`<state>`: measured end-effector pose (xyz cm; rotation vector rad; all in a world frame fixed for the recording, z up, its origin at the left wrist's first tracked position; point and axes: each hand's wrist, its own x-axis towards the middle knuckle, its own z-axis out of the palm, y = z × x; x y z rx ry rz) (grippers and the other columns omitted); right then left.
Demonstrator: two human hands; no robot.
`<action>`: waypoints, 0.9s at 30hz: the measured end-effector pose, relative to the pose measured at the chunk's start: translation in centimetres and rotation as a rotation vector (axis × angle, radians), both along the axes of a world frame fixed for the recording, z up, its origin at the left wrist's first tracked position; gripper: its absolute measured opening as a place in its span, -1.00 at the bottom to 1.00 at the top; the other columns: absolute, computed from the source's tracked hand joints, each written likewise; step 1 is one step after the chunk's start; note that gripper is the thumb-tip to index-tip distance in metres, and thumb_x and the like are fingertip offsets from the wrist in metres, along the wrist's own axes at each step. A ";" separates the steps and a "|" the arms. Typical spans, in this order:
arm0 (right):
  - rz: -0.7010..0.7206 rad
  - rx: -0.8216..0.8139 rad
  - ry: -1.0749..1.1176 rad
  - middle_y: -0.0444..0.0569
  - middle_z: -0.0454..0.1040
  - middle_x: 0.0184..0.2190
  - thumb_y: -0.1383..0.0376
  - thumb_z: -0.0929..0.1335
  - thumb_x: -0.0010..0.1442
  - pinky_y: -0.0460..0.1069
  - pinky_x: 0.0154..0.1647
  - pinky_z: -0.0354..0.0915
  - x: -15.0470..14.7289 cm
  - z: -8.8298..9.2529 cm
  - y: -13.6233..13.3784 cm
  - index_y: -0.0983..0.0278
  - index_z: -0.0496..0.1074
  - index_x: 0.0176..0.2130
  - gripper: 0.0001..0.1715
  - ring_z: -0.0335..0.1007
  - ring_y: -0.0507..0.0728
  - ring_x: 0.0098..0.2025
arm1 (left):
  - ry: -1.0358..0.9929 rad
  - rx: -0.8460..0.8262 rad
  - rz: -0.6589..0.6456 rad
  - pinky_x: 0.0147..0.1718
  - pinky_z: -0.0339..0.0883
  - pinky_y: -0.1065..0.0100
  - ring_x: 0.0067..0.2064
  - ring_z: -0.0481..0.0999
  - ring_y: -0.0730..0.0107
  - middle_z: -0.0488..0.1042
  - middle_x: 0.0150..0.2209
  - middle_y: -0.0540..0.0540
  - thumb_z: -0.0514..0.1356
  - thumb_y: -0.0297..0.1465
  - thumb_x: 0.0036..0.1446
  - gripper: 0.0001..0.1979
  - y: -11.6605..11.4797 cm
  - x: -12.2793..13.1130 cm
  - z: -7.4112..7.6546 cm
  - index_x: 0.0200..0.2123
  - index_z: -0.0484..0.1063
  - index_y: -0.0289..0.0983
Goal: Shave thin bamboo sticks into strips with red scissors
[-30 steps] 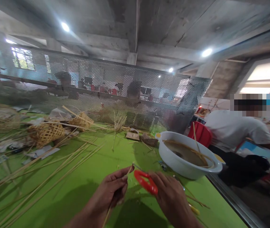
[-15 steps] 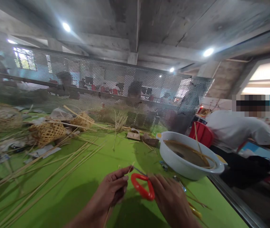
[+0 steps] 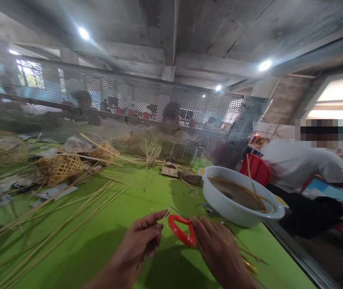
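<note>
My right hand [image 3: 216,247] is closed around scissors with a red loop handle [image 3: 182,230]. One red loop shows beside my fingers, and the thin grey blade points up and left. My left hand [image 3: 145,237] pinches a thin bamboo strip [image 3: 166,214], whose short end sticks up past the fingertips near the blade tip. Most of the strip is hidden by the hand. Whether the blade touches the strip I cannot tell. Both hands are over the green table [image 3: 99,245].
A white basin [image 3: 237,212] of brownish water with bamboo strips stands at right. Long bamboo strips [image 3: 69,216] lie at left, woven baskets [image 3: 61,167] behind them. A yellow handle [image 3: 249,265] lies by my right wrist. A perforated metal screen [image 3: 135,108] borders the back; a person [image 3: 301,164] sits at right.
The scissors have risen slightly, and the blade tip now sits a little above and apart from where it met my left fingertips. My left hand stays nearly in place.
</note>
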<state>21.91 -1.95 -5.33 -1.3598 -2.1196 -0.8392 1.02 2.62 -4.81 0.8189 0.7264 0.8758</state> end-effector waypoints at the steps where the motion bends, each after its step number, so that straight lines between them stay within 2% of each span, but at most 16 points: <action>1: -0.025 0.010 0.023 0.00 0.48 -0.34 0.29 0.07 0.39 -0.01 -0.38 0.22 0.4 -0.1 0.2 0.30 0.35 -0.06 -0.65 0.40 0.10 -0.41 | -0.003 -0.003 0.007 -0.66 -0.13 0.54 -0.64 0.04 0.66 0.19 -0.65 0.12 0.38 -0.35 -0.16 -0.52 0.1 0.0 -0.1 -0.09 0.51 -0.29; 3: -0.027 0.033 0.058 0.00 0.49 -0.32 0.28 0.08 0.38 -0.01 -0.38 0.23 0.7 0.1 0.3 0.30 0.35 -0.06 -0.66 0.40 0.09 -0.41 | -0.007 -0.010 -0.002 -0.66 -0.16 0.55 -0.65 -0.02 0.67 0.15 -0.66 0.14 0.37 -0.35 -0.14 -0.52 0.1 -0.1 -0.1 -0.07 0.50 -0.28; 6: 0.060 0.059 0.049 0.00 0.50 -0.33 0.30 0.04 0.39 -0.03 -0.41 0.22 -0.1 0.7 -0.3 0.31 0.33 -0.06 -0.62 0.41 0.08 -0.42 | -0.010 -0.015 -0.025 -0.67 -0.18 0.55 -0.67 -0.06 0.69 0.17 -0.64 0.14 0.34 -0.34 -0.09 -0.54 0.0 -0.2 0.0 -0.05 0.48 -0.27; 10: 0.142 0.028 -0.006 -0.03 0.52 -0.37 0.33 0.03 0.40 -0.04 -0.42 0.21 -1.3 0.7 -0.6 0.32 0.33 -0.07 -0.62 0.42 0.06 -0.43 | -0.063 -0.010 -0.034 -0.66 -0.13 0.55 -0.65 0.03 0.68 0.24 -0.59 0.09 0.36 -0.35 -0.13 -0.52 0.0 -0.2 0.0 -0.06 0.49 -0.29; 14: 0.042 0.027 0.032 -0.01 0.51 -0.33 0.30 0.04 0.40 -0.03 -0.41 0.22 0.1 -0.2 0.4 0.29 0.33 -0.05 -0.63 0.42 0.07 -0.42 | -0.025 -0.025 -0.038 -0.68 -0.19 0.55 -0.67 -0.05 0.69 0.16 -0.65 0.14 0.34 -0.35 -0.09 -0.56 0.0 -0.1 0.0 -0.07 0.49 -0.29; 17: -0.031 0.049 0.089 0.00 0.50 -0.31 0.25 0.08 0.39 -0.03 -0.38 0.24 1.0 -0.2 0.6 0.28 0.33 -0.06 -0.66 0.42 0.08 -0.40 | -0.030 -0.036 -0.027 -0.68 -0.17 0.56 -0.66 -0.07 0.68 0.11 -0.67 0.16 0.33 -0.37 -0.08 -0.56 0.0 -0.1 0.2 -0.06 0.49 -0.28; 23: 0.129 0.037 -0.004 -0.01 0.52 -0.34 0.34 0.05 0.39 -0.04 -0.39 0.22 -1.2 0.7 -0.7 0.32 0.32 -0.03 -0.63 0.43 0.06 -0.39 | -0.125 -0.036 -0.070 -0.65 -0.07 0.59 -0.62 0.13 0.69 0.33 -0.52 0.04 0.30 -0.40 -0.07 -0.60 -0.2 -0.2 0.0 -0.09 0.49 -0.29; 27: 0.059 0.036 0.001 -0.03 0.49 -0.38 0.34 0.06 0.38 -0.02 -0.43 0.19 -0.5 0.0 0.1 0.30 0.34 -0.07 -0.65 0.40 0.08 -0.44 | -0.062 -0.069 -0.039 -0.67 -0.12 0.61 -0.64 0.08 0.71 0.26 -0.58 0.09 0.32 -0.38 -0.07 -0.60 -0.1 -0.2 -0.1 -0.09 0.50 -0.27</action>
